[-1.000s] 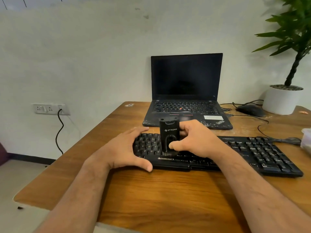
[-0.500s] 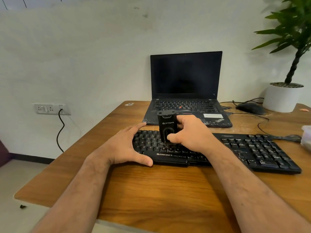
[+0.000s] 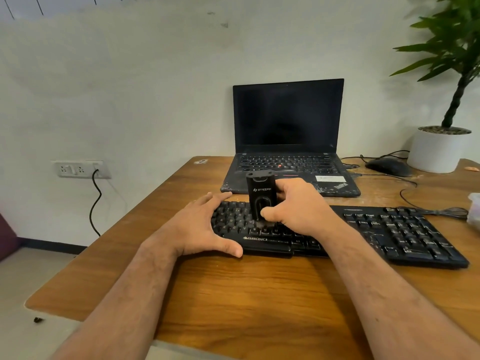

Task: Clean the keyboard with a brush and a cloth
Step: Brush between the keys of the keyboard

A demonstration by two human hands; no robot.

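Nearest to the camera, two bare forearms reach forward over the wooden desk (image 3: 259,302). On its left side, the left hand (image 3: 200,227) lies on the left end of the black keyboard (image 3: 405,235); its fingers are straight and spread apart, the thumb touches the front edge of the keyboard, and it holds nothing. It has the same pose and place as half a second ago. The right hand (image 3: 301,206) grips the black brush (image 3: 261,201), with the thumb pressed on the front face and the other fingers curled around the back. The brush stands upright and its bristles touch the keys near the middle of the letter block, just above the brand label. Compared with the earlier frames, the brush has moved only a little along the keys. I see no cloth that I can name with certainty. Behind the keyboard, an open laptop (image 3: 288,141) with a dark screen stands on the desk. Farther to the right lie a black mouse (image 3: 388,166) with its cables and a white pot (image 3: 436,152) with a green plant. On the wall at the left is a socket panel (image 3: 78,168) with a black cord.
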